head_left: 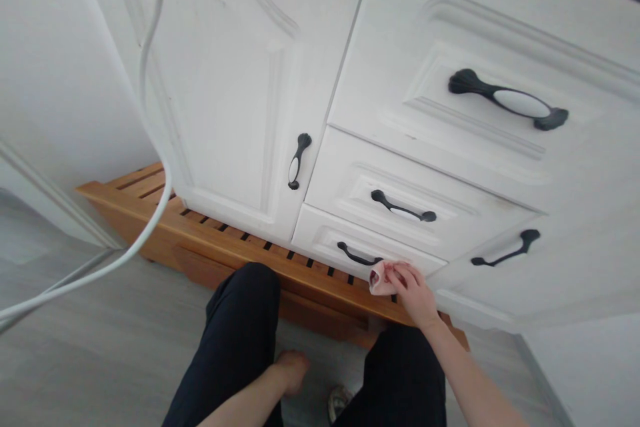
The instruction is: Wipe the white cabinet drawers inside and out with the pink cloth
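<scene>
The right hand (414, 293) reaches down, its grip clenched around a pink cloth (381, 278) pressed at the bottom drawer (325, 240), beside its black handle (356, 255). The left hand (293, 368) hangs low between the knees, fingers curled under; whether it grasps anything I cannot tell.

grey floor (100, 347) carries a slatted wooden platform (225, 247); white cabinet (240, 113) stands on the platform, drawers beside it.
</scene>
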Demonstrator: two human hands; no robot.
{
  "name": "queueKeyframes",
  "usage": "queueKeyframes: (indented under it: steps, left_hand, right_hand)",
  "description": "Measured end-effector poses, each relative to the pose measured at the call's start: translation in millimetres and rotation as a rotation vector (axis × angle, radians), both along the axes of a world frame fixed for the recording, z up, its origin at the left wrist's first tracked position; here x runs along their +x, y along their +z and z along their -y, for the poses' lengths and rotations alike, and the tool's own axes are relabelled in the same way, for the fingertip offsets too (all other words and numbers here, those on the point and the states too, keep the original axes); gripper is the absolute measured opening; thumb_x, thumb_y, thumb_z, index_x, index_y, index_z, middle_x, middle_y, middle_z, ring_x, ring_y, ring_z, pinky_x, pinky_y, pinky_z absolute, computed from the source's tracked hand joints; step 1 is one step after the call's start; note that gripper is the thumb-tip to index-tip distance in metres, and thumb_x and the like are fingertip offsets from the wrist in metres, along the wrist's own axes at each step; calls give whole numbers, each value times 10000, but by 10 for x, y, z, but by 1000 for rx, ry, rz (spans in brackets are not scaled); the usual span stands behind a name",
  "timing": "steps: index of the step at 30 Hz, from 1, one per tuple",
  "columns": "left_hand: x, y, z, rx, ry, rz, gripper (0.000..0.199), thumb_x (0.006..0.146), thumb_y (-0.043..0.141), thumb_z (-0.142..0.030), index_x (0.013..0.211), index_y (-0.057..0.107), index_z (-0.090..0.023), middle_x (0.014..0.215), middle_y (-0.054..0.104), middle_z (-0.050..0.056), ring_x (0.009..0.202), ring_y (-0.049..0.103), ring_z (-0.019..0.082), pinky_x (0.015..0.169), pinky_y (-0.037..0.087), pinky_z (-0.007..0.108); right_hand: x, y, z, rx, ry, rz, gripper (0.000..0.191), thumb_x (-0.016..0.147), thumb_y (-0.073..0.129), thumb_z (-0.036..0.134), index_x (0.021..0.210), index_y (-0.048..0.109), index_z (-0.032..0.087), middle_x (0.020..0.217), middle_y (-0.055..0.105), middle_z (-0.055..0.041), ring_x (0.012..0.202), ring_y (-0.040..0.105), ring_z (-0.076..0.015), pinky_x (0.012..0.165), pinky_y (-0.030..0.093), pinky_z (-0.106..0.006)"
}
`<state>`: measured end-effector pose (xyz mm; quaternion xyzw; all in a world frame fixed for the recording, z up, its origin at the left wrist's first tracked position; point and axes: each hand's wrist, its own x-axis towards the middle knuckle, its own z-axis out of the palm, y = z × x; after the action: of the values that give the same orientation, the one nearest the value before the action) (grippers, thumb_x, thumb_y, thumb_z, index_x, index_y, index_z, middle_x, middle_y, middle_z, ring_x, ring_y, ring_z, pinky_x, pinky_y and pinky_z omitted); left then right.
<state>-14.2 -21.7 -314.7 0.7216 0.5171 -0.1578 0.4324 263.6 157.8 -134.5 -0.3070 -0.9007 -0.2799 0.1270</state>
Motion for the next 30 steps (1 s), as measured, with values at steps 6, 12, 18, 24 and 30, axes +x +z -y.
queueKeyframes:
  steps: [6,12,18,24,30]
  left_hand:
    - [0,73,1,32,-35,-95,473,718,688,-197,1191,686,-189,1262,683,145,1177,642,343,970,535,488]
    - [107,54,-43,47,-57,-72,403,753,679,-226,1152,699,-174,1233,695,144,1160,649,339,962,540,483]
    - [91,22,-51,48,-50,-76,457,714,705,-196,1171,685,-189,1247,689,130,1155,651,333,960,538,491]
    - [59,11,-55,54,-10,-45,452,736,681,-228,1187,675,-200,1250,685,129,1171,640,331,956,535,485]
    - [92,-68,-54,28,-8,-12,441,748,669,-234,1183,679,-161,1261,673,162,1192,626,342,996,512,495]
  right_hand:
    - [-233,-229,186,-207,-10,-128,550,828,506,-19,1317,607,212,1211,663,-95,1103,577,-241,973,520,-389]
    - [-1236,403,548,-230,367,-225,334,947,545,134,1249,630,250,1184,688,-49,1130,585,-201,1014,431,-405]
    - [-2360,675,115,43,415,-484,302,945,607,168,1225,631,277,1141,710,-25,1192,559,-165,1043,343,-361]
    - [-2715,-147,-194,-82,307,-149,395,1001,461,187,1380,527,275,1378,611,-58,1332,477,-198,925,381,-349]
    - [-2614,-489,-154,-217,394,51,328,999,439,194,1288,585,245,1387,610,-48,1297,495,-179,935,433,-339]
